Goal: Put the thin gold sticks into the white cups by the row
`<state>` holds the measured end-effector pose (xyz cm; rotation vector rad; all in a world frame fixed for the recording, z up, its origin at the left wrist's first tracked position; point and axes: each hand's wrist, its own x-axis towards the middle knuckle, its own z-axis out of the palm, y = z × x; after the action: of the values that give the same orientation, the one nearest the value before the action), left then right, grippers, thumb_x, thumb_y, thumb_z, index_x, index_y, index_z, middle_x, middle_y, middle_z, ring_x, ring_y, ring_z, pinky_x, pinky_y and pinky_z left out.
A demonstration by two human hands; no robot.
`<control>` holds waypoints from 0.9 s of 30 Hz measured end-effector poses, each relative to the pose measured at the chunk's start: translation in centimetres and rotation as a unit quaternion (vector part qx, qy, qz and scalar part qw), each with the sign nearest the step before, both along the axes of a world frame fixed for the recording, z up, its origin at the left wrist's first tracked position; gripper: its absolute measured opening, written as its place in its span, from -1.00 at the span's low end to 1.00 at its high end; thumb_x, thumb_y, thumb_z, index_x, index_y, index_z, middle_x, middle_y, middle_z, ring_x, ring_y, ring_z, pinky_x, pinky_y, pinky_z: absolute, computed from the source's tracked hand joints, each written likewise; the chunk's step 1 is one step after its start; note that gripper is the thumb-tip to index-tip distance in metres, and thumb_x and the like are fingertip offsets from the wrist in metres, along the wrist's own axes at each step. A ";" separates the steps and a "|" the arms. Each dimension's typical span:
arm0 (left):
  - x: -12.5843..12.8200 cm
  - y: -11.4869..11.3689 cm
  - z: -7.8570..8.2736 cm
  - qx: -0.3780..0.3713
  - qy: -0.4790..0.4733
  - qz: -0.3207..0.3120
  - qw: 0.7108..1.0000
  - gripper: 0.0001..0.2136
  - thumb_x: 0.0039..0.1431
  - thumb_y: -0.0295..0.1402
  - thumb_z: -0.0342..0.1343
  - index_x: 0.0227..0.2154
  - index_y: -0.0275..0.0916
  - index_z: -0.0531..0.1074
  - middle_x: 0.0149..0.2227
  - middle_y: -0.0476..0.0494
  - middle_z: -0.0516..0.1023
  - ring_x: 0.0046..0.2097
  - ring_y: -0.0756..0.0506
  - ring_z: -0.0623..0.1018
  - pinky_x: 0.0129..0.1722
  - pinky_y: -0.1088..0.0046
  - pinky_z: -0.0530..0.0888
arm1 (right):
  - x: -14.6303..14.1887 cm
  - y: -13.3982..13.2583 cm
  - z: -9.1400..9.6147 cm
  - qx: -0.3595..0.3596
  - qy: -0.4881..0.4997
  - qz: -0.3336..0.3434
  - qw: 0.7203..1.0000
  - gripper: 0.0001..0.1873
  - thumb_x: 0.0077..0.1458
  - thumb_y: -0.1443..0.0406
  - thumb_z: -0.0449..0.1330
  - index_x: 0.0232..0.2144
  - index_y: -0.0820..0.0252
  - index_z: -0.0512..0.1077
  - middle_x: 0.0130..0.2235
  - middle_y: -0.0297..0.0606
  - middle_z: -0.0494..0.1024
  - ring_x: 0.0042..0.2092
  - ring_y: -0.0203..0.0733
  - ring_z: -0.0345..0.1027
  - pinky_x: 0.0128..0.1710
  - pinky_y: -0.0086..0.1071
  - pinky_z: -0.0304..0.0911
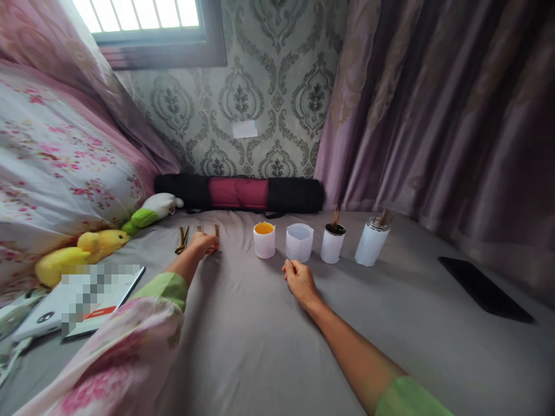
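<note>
My left hand [203, 245] is closed at a narrow brown strip [217, 230], which sticks up beyond the fingertips; its lower end is hidden. Another brown strip [199, 229] shows behind the hand, and a folded brown strip [182, 240] lies to its left. My right hand [300, 279] is curled closed in front of a translucent white cup [299, 245]; whatever its fingers hold, if anything, is hidden. Left of that cup stands a white-wrapped cup with an orange inside [264, 244]. To the right are a white-wrapped can with a dark inside [333, 247] and a taller can [371, 245], both holding brown sticks.
A black phone or tablet [485, 289] lies at the right on the grey sheet [260, 346]. A black-and-red roll [238, 193] runs along the wall. Plush toys [104, 245] and a flat tablet-like device [108, 309] lie at the left. Curtains [433, 104] hang at the right.
</note>
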<state>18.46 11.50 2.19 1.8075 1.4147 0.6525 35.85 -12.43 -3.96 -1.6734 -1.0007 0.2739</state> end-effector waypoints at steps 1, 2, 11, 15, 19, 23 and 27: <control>0.1 -0.3 0.0 -0.027 -0.030 0.014 0.999 -0.94 -0.10 -0.50 0.08 -0.59 -0.30 0.30 -0.63 -0.19 0.42 -0.50 -0.11 0.49 -0.57 0.49 0.37 | 0.0 0.0 0.0 -0.001 0.000 -0.002 1.000 -0.56 0.09 0.05 -0.11 -0.54 0.21 0.37 -0.65 -0.34 0.33 -0.61 -0.35 0.18 -0.63 -0.51 0.03; 0.2 -0.5 0.0 -0.056 -0.059 0.029 0.996 -0.93 -0.09 -0.51 0.07 -0.58 -0.31 0.29 -0.61 -0.19 0.42 -0.50 -0.09 0.49 -0.57 0.51 0.37 | 0.0 -0.1 0.1 -0.002 -0.001 -0.002 1.000 -0.56 0.09 0.05 -0.11 -0.54 0.21 0.37 -0.65 -0.34 0.33 -0.61 -0.35 0.19 -0.63 -0.51 0.03; 1.5 -2.6 -0.9 -0.197 -0.266 0.084 0.940 -0.91 0.01 -0.60 -0.01 -0.55 -0.36 0.30 -0.56 -0.11 0.41 -0.57 0.09 0.41 -0.57 0.64 0.38 | -0.1 -0.2 0.3 -0.004 -0.004 0.002 1.000 -0.56 0.10 0.05 -0.11 -0.54 0.21 0.37 -0.65 -0.36 0.33 -0.62 -0.35 0.18 -0.61 -0.51 0.03; 1.8 -3.7 -1.3 -0.228 -0.319 0.067 0.917 -0.88 0.02 -0.63 -0.02 -0.55 -0.36 0.32 -0.54 -0.09 0.40 -0.58 0.13 0.39 -0.56 0.68 0.38 | -0.1 -0.2 0.3 -0.003 0.000 0.004 1.000 -0.56 0.09 0.05 -0.11 -0.55 0.21 0.37 -0.65 -0.36 0.33 -0.62 -0.36 0.18 -0.61 -0.51 0.03; 1.8 -5.0 -1.6 -0.246 -0.356 0.048 0.900 -0.87 0.03 -0.64 -0.02 -0.52 -0.35 0.36 -0.50 -0.08 0.42 -0.55 0.13 0.39 -0.54 0.69 0.38 | 0.0 -0.1 0.1 -0.001 -0.004 0.002 1.000 -0.56 0.10 0.04 -0.11 -0.55 0.20 0.36 -0.65 -0.36 0.32 -0.61 -0.35 0.19 -0.61 -0.51 0.04; 1.9 -6.4 -1.9 -0.250 -0.393 0.035 0.884 -0.88 0.05 -0.63 0.00 -0.47 -0.34 0.39 -0.46 -0.08 0.44 -0.53 0.14 0.39 -0.52 0.70 0.39 | 0.0 -0.2 0.1 -0.001 -0.002 0.003 1.000 -0.56 0.10 0.04 -0.11 -0.55 0.20 0.36 -0.65 -0.37 0.33 -0.62 -0.35 0.19 -0.60 -0.50 0.06; 2.0 -7.9 -2.4 -0.249 -0.427 0.022 0.869 -0.88 0.06 -0.63 0.01 -0.42 -0.35 0.40 -0.45 -0.08 0.44 -0.53 0.15 0.40 -0.52 0.71 0.39 | -0.1 -0.2 0.2 -0.004 0.002 0.003 1.000 -0.57 0.10 0.05 -0.10 -0.55 0.21 0.36 -0.65 -0.36 0.33 -0.61 -0.35 0.19 -0.60 -0.50 0.05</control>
<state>20.49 3.61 -0.18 0.8811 0.8818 0.8656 35.78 -12.61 -3.75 -1.6759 -1.0038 0.2850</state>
